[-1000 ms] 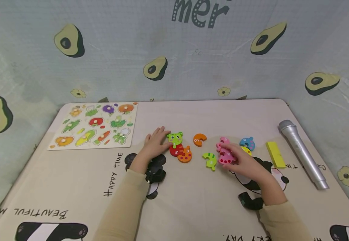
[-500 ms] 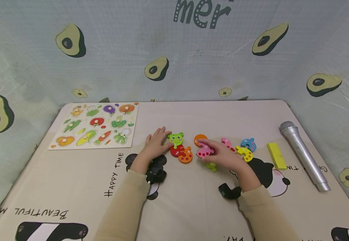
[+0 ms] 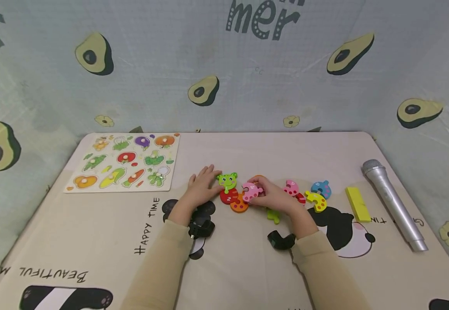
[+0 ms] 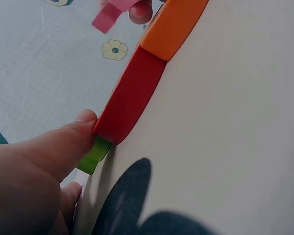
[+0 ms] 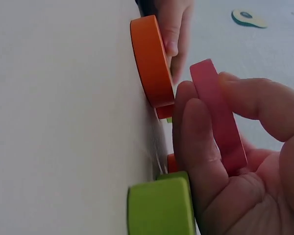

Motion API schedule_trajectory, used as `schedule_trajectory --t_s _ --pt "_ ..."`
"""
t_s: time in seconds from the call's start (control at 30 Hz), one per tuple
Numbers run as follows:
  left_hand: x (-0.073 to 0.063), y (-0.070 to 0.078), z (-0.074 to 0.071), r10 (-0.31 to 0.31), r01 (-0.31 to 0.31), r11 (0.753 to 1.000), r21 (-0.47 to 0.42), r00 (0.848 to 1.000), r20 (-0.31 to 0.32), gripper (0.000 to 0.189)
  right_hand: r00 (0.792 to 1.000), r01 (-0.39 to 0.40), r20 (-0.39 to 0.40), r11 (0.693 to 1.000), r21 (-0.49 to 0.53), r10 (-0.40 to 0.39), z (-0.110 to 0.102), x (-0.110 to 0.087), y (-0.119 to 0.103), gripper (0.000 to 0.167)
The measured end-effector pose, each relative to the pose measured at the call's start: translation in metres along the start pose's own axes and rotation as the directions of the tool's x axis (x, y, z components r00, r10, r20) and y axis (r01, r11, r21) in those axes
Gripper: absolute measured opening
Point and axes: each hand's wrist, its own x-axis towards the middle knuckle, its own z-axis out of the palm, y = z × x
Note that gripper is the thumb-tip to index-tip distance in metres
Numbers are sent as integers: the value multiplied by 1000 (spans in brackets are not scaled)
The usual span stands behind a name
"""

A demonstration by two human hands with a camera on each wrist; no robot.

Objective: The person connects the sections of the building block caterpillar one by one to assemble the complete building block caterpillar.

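A green frog-faced puzzle piece [image 3: 227, 181], a red piece [image 3: 228, 196] numbered 2 and an orange spotted piece [image 3: 239, 203] form a joined row on the table. Beside the row lies my left hand [image 3: 202, 186], fingers extended, its thumb touching where the green and red pieces meet. My right hand [image 3: 272, 196] pinches a pink spotted puzzle piece [image 3: 251, 191] between thumb and fingers, just above the orange piece. The right wrist view shows this pink piece [image 5: 218, 112] raised off the tabletop. Another orange piece [image 3: 260, 176] is mostly hidden behind the right hand.
Loose pieces lie right of the right hand: pink [image 3: 291, 187], red [image 3: 301, 198], yellow [image 3: 317, 201] and blue [image 3: 321, 189]. A green piece [image 3: 273, 215] sits under that wrist. Further right are a yellow block [image 3: 357, 204] and a silver microphone [image 3: 394, 204]; a vegetable puzzle board [image 3: 121, 162] lies left.
My right hand has moved left, carrying the pink piece away from the loose pieces to the joined row. The left hand has stayed in place.
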Motion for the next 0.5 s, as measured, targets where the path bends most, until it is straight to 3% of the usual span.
schedule_trajectory --t_s 0.5 --pt "-2 3 0 -2 2 1000 -1 1000 -1 54 998 50 -36 997 -51 -52 2 7 1 56"
